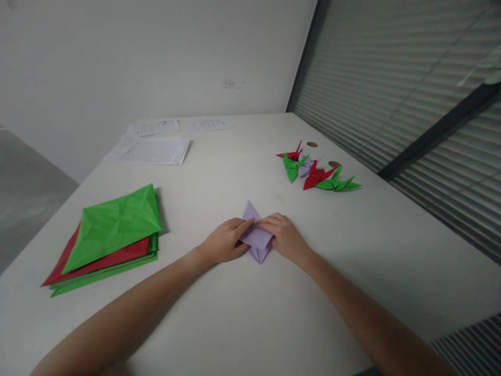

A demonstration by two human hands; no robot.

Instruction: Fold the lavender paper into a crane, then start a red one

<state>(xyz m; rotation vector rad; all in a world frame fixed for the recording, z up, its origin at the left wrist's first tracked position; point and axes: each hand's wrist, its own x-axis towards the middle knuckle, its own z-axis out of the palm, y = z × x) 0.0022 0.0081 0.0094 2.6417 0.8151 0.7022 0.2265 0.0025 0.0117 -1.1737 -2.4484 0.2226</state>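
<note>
A partly folded sheet of lilac origami paper (257, 237) lies on the white table in front of me. It has a diamond outline, with one point facing away and another toward me, and a flap across its middle. My left hand (229, 240) grips its left side, fingertips on top and thumb at the lower edge. From the right, my right hand (285, 236) presses its fingers on the flap's upper part. The fingertips of both hands nearly meet at the centre. Part of the paper's sides is hidden beneath the fingers.
A stack of creased green paper (121, 222) and red paper (125, 251) sits at left. Several folded cranes, including a red crane (316, 176) and a green crane (338, 183), stand at back right. Printed sheets (151, 150) lie at back left. Window blinds (391, 78) border the right side.
</note>
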